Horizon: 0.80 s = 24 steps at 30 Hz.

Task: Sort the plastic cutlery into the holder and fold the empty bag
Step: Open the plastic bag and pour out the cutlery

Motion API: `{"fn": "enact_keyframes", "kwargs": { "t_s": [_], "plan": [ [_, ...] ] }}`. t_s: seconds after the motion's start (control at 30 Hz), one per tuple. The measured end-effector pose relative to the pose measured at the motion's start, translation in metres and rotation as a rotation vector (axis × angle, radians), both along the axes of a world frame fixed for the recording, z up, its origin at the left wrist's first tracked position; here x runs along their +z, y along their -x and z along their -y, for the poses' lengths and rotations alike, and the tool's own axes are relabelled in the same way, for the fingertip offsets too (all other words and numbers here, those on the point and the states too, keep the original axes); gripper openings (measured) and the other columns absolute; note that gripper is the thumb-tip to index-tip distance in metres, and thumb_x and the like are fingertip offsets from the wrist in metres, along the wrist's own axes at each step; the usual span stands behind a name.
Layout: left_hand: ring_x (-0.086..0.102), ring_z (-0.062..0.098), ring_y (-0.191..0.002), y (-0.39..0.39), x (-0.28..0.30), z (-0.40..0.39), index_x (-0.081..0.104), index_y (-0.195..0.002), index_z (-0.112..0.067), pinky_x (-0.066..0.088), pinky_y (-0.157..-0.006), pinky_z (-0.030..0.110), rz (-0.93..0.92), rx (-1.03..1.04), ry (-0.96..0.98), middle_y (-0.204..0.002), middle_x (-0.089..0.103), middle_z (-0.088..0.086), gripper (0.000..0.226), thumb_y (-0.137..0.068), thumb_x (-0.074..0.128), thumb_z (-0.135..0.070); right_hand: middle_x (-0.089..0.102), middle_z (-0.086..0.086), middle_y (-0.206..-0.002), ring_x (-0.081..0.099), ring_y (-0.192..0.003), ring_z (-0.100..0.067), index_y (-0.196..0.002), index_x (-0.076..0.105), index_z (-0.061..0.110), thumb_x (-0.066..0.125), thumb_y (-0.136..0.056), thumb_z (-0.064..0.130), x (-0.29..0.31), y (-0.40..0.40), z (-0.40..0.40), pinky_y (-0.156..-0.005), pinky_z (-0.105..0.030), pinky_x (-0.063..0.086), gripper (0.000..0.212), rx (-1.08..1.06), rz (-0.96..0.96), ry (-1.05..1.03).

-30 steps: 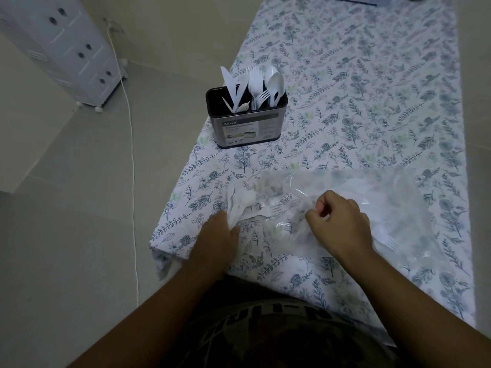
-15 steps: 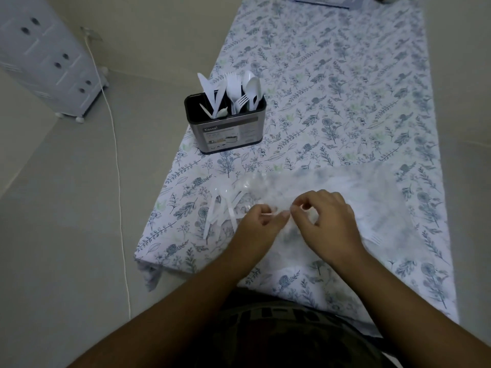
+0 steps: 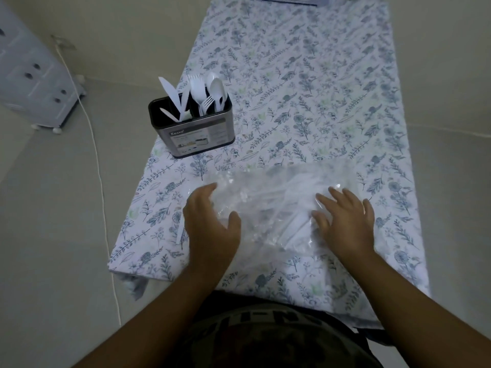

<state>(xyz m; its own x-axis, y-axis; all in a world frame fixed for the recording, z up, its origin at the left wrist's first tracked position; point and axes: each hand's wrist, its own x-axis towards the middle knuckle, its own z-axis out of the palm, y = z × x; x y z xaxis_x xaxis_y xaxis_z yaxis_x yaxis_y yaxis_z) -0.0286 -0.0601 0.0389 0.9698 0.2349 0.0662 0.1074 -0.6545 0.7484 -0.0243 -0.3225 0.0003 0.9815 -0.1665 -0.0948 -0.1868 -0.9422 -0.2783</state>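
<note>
A clear plastic bag [image 3: 268, 205] lies flat on the flower-print tablecloth [image 3: 305, 102] near the table's near edge. The left hand [image 3: 212, 229] rests at its left end, fingers loosely spread, gripping nothing; the right hand [image 3: 345, 221] presses flat on its right side. White cutlery pieces [image 3: 297, 224] seem to remain inside, though blurred. The holder [image 3: 194, 131], with knives, forks and spoons upright, stands farther left.
</note>
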Motion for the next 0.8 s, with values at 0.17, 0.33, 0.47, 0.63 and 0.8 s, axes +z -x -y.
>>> {"fn": "enact_keyframes", "kwargs": {
  "t_s": [0.17,0.33,0.47,0.63,0.8],
  "plan": [
    [0.037,0.024,-0.142,-0.014,-0.026,0.007,0.056,-0.139,-0.019,0.032,-0.115,0.05,-0.125,-0.39,-0.345,-0.147,0.052,0.0,0.047,-0.095,0.057,-0.036,0.075,0.001,-0.122,0.059,-0.124,-0.027,-0.119,0.076,0.027,0.075,-0.091,0.036,0.002,-0.001,0.0,-0.108,-0.051,0.032,0.029,-0.048,0.107,-0.088],
    [0.057,0.024,-0.127,-0.01,-0.037,0.008,0.066,-0.128,-0.017,0.043,-0.106,0.052,-0.083,-0.352,-0.389,-0.129,0.067,0.0,0.04,-0.094,0.054,-0.033,0.078,0.006,-0.099,0.062,-0.103,-0.022,-0.104,0.078,0.028,0.079,-0.087,0.036,0.036,-0.009,-0.001,-0.09,-0.034,0.033,0.019,0.022,0.317,-0.108],
    [0.062,0.025,-0.12,-0.003,-0.039,0.007,0.069,-0.124,-0.015,0.048,-0.102,0.05,-0.028,-0.352,-0.349,-0.125,0.07,0.003,0.037,-0.093,0.057,-0.029,0.077,0.011,-0.095,0.065,-0.097,-0.021,-0.097,0.081,0.03,0.079,-0.088,0.034,0.071,-0.004,-0.02,-0.088,-0.035,0.033,0.01,0.102,0.465,-0.061],
    [0.064,0.022,-0.118,0.005,-0.042,0.007,0.068,-0.126,-0.013,0.05,-0.1,0.045,0.019,-0.383,-0.264,-0.125,0.07,0.004,0.038,-0.092,0.059,-0.028,0.077,0.012,-0.094,0.063,-0.094,-0.02,-0.095,0.082,0.03,0.074,-0.088,0.033,0.092,0.005,-0.033,-0.085,-0.03,0.025,0.011,0.125,0.52,-0.066],
    [0.062,0.02,-0.122,0.009,-0.045,0.002,0.067,-0.127,-0.014,0.048,-0.101,0.046,0.051,-0.395,-0.228,-0.126,0.069,0.002,0.037,-0.094,0.06,-0.03,0.076,0.013,-0.096,0.057,-0.1,-0.015,-0.095,0.081,0.031,0.072,-0.088,0.032,0.099,0.01,-0.032,-0.086,-0.03,0.023,0.011,0.096,0.502,-0.09]
  ]
}}
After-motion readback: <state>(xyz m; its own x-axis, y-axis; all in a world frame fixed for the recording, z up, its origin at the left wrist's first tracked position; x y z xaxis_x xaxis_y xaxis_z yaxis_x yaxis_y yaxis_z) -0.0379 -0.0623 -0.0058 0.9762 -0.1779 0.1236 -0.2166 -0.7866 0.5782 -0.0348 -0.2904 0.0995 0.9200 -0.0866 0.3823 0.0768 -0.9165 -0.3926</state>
